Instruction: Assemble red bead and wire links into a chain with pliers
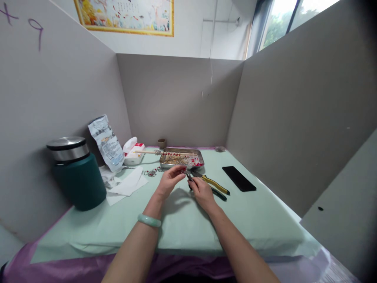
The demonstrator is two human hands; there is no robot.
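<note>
My left hand, a pale green bangle on its wrist, pinches a small red bead between thumb and fingertips. Whatever wire or link may be joined to the bead is too small to make out. My right hand is closed around pliers, whose metal jaws point up at the bead and meet it or nearly so. The grip of these pliers is mostly hidden in my palm. Just beyond my right hand lies a second tool, pliers with yellow and dark green handles.
Behind my hands, a metal tray holds gold and red beads, with a beaded stick across it. A beaded chain, white paper, pouch, tissue pack and green flask are leftward. A black phone lies right.
</note>
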